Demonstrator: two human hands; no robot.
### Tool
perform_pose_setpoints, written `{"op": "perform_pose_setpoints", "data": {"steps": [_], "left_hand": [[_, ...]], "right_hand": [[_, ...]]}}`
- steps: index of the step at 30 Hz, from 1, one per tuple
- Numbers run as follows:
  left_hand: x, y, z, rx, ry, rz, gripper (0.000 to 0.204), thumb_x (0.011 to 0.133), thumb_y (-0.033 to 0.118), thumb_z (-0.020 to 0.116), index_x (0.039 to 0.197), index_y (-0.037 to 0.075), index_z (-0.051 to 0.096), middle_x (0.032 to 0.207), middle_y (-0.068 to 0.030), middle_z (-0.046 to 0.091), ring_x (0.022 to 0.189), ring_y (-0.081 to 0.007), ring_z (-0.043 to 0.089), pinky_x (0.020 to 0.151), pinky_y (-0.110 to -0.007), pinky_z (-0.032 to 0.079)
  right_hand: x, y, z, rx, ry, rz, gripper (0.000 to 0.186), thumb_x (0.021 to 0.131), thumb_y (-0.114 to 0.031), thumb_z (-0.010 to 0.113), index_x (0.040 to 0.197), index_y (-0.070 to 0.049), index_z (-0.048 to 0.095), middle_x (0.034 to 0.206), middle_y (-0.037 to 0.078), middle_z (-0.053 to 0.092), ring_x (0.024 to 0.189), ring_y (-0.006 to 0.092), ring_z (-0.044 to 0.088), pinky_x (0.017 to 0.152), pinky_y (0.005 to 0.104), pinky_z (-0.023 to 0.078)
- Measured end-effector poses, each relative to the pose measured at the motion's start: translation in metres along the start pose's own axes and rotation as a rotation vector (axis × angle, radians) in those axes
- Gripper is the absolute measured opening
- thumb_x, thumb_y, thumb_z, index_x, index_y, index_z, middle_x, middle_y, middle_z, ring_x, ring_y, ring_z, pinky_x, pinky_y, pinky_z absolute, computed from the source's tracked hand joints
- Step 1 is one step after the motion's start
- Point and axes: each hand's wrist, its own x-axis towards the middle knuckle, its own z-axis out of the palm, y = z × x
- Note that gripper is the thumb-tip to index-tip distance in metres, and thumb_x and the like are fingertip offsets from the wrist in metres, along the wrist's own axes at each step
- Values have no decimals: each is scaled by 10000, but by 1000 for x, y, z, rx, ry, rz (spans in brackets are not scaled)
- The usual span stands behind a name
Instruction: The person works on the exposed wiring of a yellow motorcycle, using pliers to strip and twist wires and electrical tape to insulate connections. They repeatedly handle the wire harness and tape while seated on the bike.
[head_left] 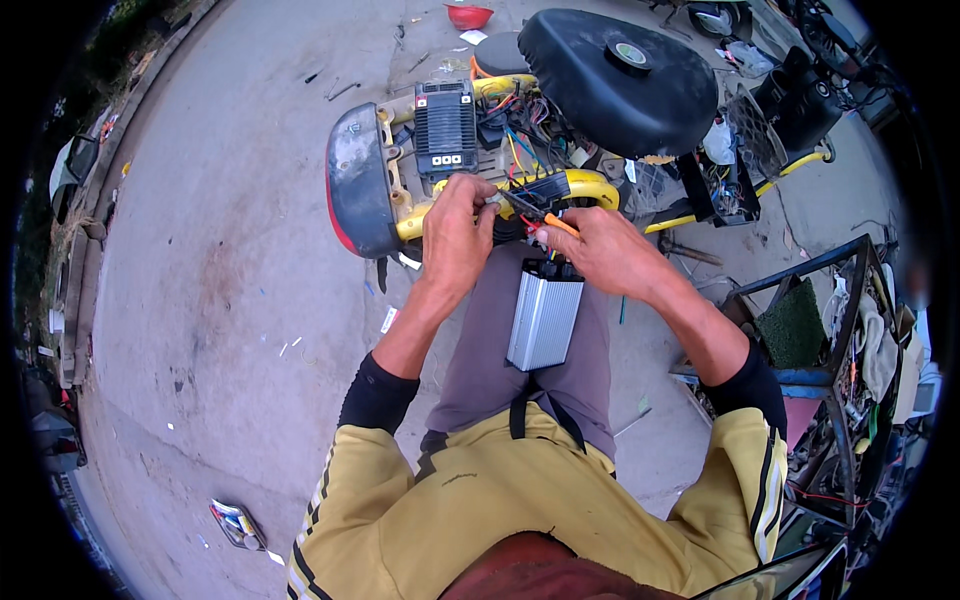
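My right hand (598, 246) grips a pair of pliers (560, 225) with orange handles. Their dark jaws reach left to the fingertips of my left hand (458, 228), which pinches a small pale piece too small to make out, among thin wires. Just beneath my hands, a silver finned controller box (545, 318) rests on my lap, its wires running up toward the pliers. Beyond lies a vehicle's yellow tube frame (590, 186), with a tangle of coloured wires (525, 140) exposed. A black finned module (446, 125) is mounted on it, left of those wires.
A large black seat (618, 82) sits tilted over the frame. At the left end is a dark rear cover (360, 180) with a red edge. A metal rack (835, 375) of tools and rags stands to my right. A small tray (238, 525) lies on the floor behind left.
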Motion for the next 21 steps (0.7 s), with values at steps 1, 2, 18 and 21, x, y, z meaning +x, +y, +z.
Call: {"op": "perform_pose_setpoints", "data": {"steps": [1, 2, 18, 21], "left_hand": [[0, -1, 0, 6, 2, 16, 224, 897, -91, 799, 1079, -40, 677, 1105, -131, 738, 855, -241, 755, 776, -354, 615], [1, -1, 0, 12, 4, 32, 223, 897, -92, 798, 1078, -38, 680, 1103, -133, 738, 853, -243, 755, 777, -356, 616], [-3, -2, -3, 126, 2, 118, 293, 924, -68, 768, 1199, 0, 692, 1096, -159, 714, 929, -325, 741, 823, -428, 593], [-4, 2, -3, 64, -18, 43, 269, 900, -76, 761, 1143, -6, 667, 1093, -178, 702, 993, -409, 721, 852, -492, 576]], "right_hand": [[1, 0, 0, 1, -2, -9, 588, 1093, -469, 643, 968, 97, 738, 806, 278, 713, 857, 467, 733, 824, 546, 554], [1, 0, -1, 1, -7, -7, 590, 1093, -467, 643, 963, 102, 736, 805, 280, 712, 854, 467, 732, 823, 545, 554], [-1, 6, 14, 83, 5, 15, 606, 1108, -496, 625, 999, 87, 750, 819, 282, 710, 839, 482, 718, 806, 557, 539], [3, 10, 15, 118, 10, 9, 616, 1107, -501, 623, 989, 91, 749, 823, 290, 707, 847, 492, 714, 810, 558, 539]]}}
